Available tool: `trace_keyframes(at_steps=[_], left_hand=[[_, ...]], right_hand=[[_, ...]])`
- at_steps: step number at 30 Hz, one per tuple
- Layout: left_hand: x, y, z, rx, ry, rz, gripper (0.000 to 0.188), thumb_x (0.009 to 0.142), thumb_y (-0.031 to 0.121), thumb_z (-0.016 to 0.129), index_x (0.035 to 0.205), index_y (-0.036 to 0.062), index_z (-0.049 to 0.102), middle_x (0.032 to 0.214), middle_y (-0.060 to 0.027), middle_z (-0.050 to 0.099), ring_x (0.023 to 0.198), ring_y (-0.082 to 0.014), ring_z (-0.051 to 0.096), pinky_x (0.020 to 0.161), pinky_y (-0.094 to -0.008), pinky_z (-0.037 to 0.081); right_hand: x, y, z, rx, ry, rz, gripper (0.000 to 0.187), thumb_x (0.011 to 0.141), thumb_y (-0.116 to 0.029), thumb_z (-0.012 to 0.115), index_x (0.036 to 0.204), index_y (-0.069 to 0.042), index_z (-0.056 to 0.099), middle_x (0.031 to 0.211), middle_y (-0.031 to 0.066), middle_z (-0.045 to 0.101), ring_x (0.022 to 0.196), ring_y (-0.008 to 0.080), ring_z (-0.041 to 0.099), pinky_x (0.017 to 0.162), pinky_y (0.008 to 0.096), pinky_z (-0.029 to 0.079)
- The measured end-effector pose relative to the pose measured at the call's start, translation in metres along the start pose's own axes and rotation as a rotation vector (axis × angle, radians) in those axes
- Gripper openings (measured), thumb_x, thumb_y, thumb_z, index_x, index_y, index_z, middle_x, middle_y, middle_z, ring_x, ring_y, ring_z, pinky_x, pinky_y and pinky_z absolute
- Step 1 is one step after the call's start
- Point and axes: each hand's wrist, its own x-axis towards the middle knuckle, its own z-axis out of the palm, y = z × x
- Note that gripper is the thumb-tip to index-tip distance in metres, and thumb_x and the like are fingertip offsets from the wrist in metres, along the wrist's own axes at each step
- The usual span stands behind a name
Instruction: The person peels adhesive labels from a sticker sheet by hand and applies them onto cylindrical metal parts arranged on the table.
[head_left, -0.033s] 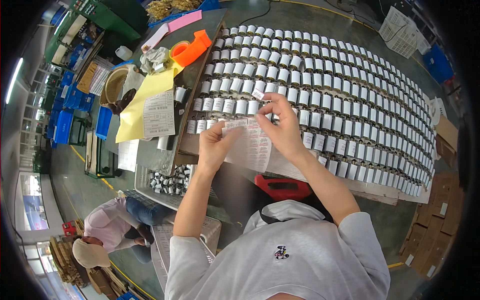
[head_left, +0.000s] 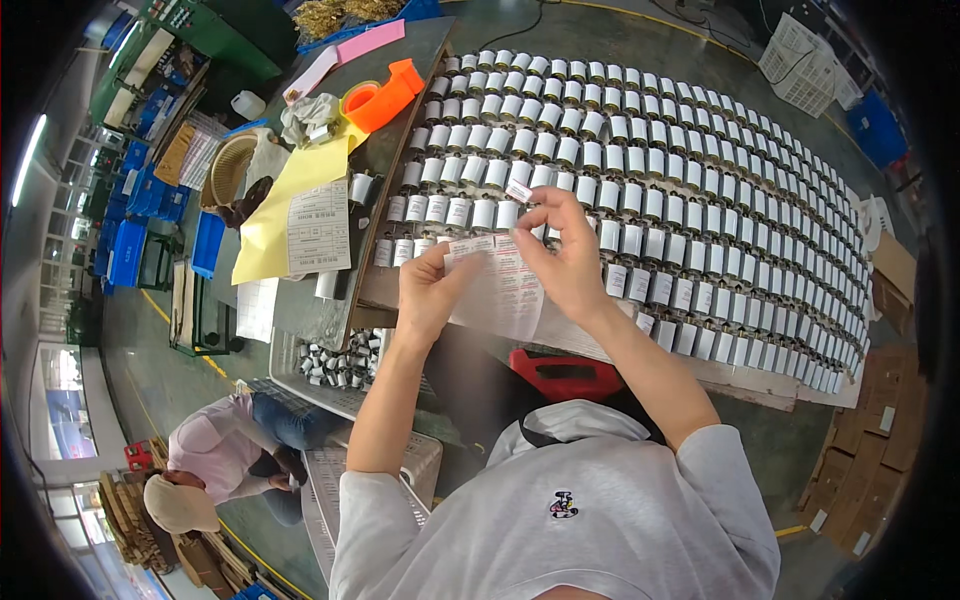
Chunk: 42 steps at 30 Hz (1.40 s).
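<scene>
Left hand point(head_left: 428, 295): grip pinching label sheet point(head_left: 500, 295), upper-left corner
Right hand point(head_left: 568, 255): small label point(head_left: 518, 190) at fingertips; can't tell if grip pinches it
Label sheet: between hands, near rows of white cylinders point(head_left: 630, 237)

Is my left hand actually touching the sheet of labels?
Touching. The head view shows it: the left hand pinches the upper-left corner of the sheet of labels, its thumb lying over the paper.
</scene>
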Motion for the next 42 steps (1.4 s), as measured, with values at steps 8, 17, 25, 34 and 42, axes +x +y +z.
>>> trace_keyframes(at_steps=[8, 17, 25, 34, 42], left_hand=[[0.001, -0.013, -0.001, 0.097, -0.019, -0.133, 0.017, 0.085, 0.013, 0.062, 0.09, -0.0028, 0.065, 0.076, 0.0003, 0.063, 0.065, -0.0028, 0.052, 0.057, -0.0195, 0.042], [0.003, -0.017, -0.035, 0.158, -0.508, -0.238, 0.012, 0.086, 0.008, 0.057, 0.09, -0.0019, 0.063, 0.073, 0.0058, 0.055, 0.063, -0.0004, 0.046, 0.054, -0.0172, 0.037], [0.047, -0.057, -0.038, 0.868, -0.161, 0.101, 0.014, 0.067, 0.007, 0.056, 0.076, 0.0017, 0.065, 0.071, -0.0081, 0.061, 0.062, -0.0171, 0.058, 0.057, -0.0291, 0.046], [0.059, -0.065, -0.02, 1.208, -0.108, 0.441, 0.008, 0.06, 0.009, 0.056, 0.063, 0.0073, 0.063, 0.108, -0.0055, 0.06, 0.108, -0.0265, 0.05, 0.091, -0.0533, 0.035], [0.068, -0.067, -0.012, 1.334, -0.186, 0.486, 0.01, 0.061, 0.012, 0.056, 0.064, 0.0078, 0.064, 0.123, -0.0052, 0.054, 0.123, -0.0285, 0.039, 0.101, -0.0645, 0.016]], right_hand=[[-0.005, 0.003, 0.018, -0.093, 0.018, 0.012, 0.053, 0.078, 0.006, 0.056, 0.126, -0.003, 0.037, 0.098, 0.0082, 0.055, 0.08, 0.0105, 0.055, 0.076, 0.0263, 0.044], [0.04, 0.06, -0.014, 0.302, -0.077, 0.732, 0.019, 0.084, -0.014, 0.054, 0.1, -0.004, 0.053, 0.075, 0.0036, 0.054, 0.053, 0.009, 0.048, 0.054, 0.0245, 0.045], [0.067, 0.109, 0.003, 0.393, -0.177, 1.053, 0.022, 0.085, -0.027, 0.048, 0.089, -0.007, 0.055, 0.067, 0.0016, 0.055, 0.044, 0.007, 0.04, 0.043, 0.0241, 0.037], [0.075, 0.116, 0.011, 0.351, -0.225, 1.09, 0.022, 0.085, -0.023, 0.047, 0.09, -0.003, 0.054, 0.063, 0.0061, 0.056, 0.039, 0.0058, 0.034, 0.036, 0.0203, 0.028], [0.075, 0.12, 0.011, 0.332, -0.233, 1.055, 0.024, 0.083, -0.022, 0.047, 0.091, 0.0, 0.054, 0.06, 0.0098, 0.057, 0.04, 0.0083, 0.035, 0.035, 0.0237, 0.026]])
